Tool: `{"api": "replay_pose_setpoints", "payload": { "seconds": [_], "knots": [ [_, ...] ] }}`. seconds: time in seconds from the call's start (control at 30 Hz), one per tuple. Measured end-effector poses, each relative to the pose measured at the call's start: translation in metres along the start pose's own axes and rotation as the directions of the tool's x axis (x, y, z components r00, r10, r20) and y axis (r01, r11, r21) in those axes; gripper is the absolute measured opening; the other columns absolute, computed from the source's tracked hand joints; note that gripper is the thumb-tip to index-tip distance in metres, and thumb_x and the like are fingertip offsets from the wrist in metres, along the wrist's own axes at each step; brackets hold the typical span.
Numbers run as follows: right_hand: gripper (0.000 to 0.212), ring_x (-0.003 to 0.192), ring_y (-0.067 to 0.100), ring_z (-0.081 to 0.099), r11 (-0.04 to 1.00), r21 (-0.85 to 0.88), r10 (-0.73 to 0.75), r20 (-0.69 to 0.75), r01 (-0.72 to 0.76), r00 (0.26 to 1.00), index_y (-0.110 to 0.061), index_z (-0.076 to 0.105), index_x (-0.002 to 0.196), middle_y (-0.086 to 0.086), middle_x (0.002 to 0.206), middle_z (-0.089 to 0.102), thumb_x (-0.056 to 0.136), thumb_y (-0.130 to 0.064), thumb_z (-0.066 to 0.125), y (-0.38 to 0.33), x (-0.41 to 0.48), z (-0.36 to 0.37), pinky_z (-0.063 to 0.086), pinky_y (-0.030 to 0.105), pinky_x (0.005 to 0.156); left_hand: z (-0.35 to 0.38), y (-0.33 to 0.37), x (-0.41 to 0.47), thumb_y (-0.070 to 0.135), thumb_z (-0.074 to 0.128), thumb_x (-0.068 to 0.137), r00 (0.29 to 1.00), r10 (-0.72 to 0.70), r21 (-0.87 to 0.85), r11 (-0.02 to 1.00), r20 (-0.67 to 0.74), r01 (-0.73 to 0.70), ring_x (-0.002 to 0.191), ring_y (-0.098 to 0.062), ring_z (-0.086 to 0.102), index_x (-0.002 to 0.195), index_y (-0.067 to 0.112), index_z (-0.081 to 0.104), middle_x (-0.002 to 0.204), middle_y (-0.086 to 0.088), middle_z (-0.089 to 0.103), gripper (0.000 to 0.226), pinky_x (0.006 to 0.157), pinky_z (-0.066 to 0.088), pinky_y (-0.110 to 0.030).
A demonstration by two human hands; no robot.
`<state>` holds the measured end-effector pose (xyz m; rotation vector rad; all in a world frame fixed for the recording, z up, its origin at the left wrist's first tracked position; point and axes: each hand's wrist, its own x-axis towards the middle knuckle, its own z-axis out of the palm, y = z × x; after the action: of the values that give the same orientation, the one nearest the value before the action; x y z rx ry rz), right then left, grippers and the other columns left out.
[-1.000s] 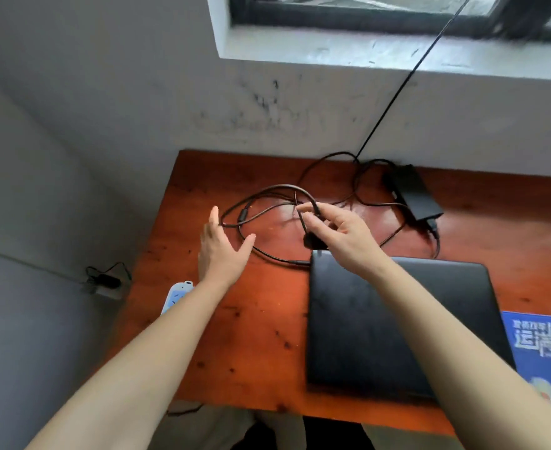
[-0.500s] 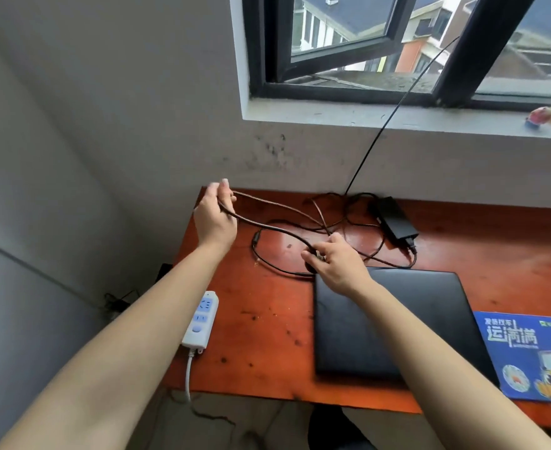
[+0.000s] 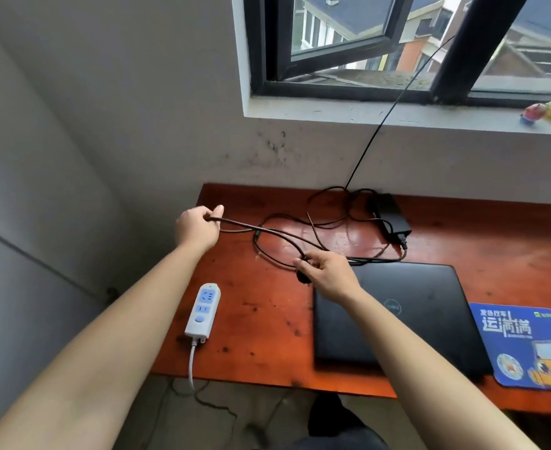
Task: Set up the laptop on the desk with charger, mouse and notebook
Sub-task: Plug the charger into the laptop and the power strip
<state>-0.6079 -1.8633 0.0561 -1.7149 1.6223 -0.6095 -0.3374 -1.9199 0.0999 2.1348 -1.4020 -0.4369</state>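
A closed black laptop [image 3: 423, 316] lies on the red-brown desk [image 3: 261, 306]. The black charger brick [image 3: 391, 214] sits at the back of the desk, its cable [image 3: 267, 230] looped across the wood. My left hand [image 3: 196, 227] grips the cable near the desk's back left corner and holds it taut above the surface. My right hand [image 3: 327, 274] grips the cable's black plug end just beyond the laptop's back left corner. A blue printed pad [image 3: 524, 345] lies to the right of the laptop. A white power strip [image 3: 202, 310] rests on the desk's left edge.
A grey wall runs behind the desk, with a window ledge [image 3: 397, 116] above it. Small coloured toys [image 3: 546, 110] stand on the ledge at the right. A thin black wire [image 3: 394, 105] runs from the window down to the desk. The power strip's white cord [image 3: 191, 362] hangs off the front edge.
My left hand took hold of the cable and pulled it out to the left, stretching it. My right hand stayed on the plug end. The view tilted up, revealing window and power strip.
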Motion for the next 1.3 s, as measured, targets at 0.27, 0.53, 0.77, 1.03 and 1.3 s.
{"api": "replay_pose_setpoints", "payload": {
  "seconds": [0.27, 0.53, 0.77, 1.03, 1.3],
  "knots": [
    [0.018, 0.062, 0.005, 0.067, 0.995, -0.065, 0.091, 0.218, -0.078, 0.972, -0.031, 0.069, 0.083, -0.013, 0.068, 0.068, 0.091, -0.046, 0.065, 0.015, -0.007, 0.027, 0.053, 0.026, 0.067, 0.036, -0.036, -0.024, 0.029, 0.045, 0.102, 0.967, -0.252, -0.399, 0.884, 0.035, 0.244, 0.084, -0.029, 0.070, 0.086, 0.013, 0.069, 0.084, -0.007, 0.072, 0.033, 0.082, 0.059, -0.043],
    [0.021, 0.063, -0.007, 0.058, 0.998, 0.058, -0.014, 0.243, 0.000, 0.970, -0.025, 0.071, 0.089, -0.012, 0.075, 0.068, 0.094, -0.044, 0.064, -0.021, 0.016, 0.047, 0.043, 0.013, 0.063, -0.003, -0.046, 0.016, 0.022, 0.048, 0.100, 0.976, -0.148, -0.487, 0.872, -0.161, 0.052, 0.085, -0.019, 0.068, 0.092, 0.020, 0.067, 0.085, 0.002, 0.070, 0.021, 0.087, 0.058, -0.044],
    [0.031, 0.045, 0.009, 0.051, 0.888, 0.302, 0.254, 0.307, -0.347, 0.917, -0.012, 0.075, 0.093, 0.002, 0.070, 0.065, 0.096, -0.040, 0.063, 0.002, 0.013, 0.068, 0.043, 0.023, 0.048, 0.014, -0.127, -0.030, 0.023, 0.058, 0.093, 0.958, -0.222, -0.093, 0.966, 0.184, 0.242, 0.108, -0.025, 0.062, 0.135, 0.019, 0.053, 0.121, -0.003, 0.068, 0.042, 0.092, 0.047, -0.032],
    [0.019, 0.061, 0.012, 0.065, 0.549, 0.578, 0.339, 0.507, -0.604, 0.793, -0.005, 0.065, 0.109, 0.009, 0.082, 0.063, 0.103, -0.018, 0.053, 0.015, 0.000, 0.090, 0.045, 0.017, 0.050, 0.070, -0.172, -0.113, 0.064, 0.070, 0.074, 0.827, -0.392, 0.325, 0.906, 0.404, 0.271, 0.121, -0.031, 0.049, 0.130, 0.018, 0.045, 0.128, -0.008, 0.051, 0.077, 0.097, 0.046, -0.041],
    [0.018, 0.081, 0.018, 0.074, 0.298, 0.679, 0.329, 0.587, -0.672, 0.739, -0.005, 0.061, 0.116, 0.013, 0.096, 0.076, 0.100, -0.012, 0.057, 0.028, -0.002, 0.105, 0.060, 0.023, 0.068, 0.085, -0.166, -0.127, 0.050, 0.079, 0.065, 0.833, -0.445, 0.255, 0.891, 0.329, 0.376, 0.102, -0.027, 0.057, 0.114, 0.019, 0.047, 0.112, -0.006, 0.050, 0.067, 0.076, 0.041, -0.031]
  ]
}}
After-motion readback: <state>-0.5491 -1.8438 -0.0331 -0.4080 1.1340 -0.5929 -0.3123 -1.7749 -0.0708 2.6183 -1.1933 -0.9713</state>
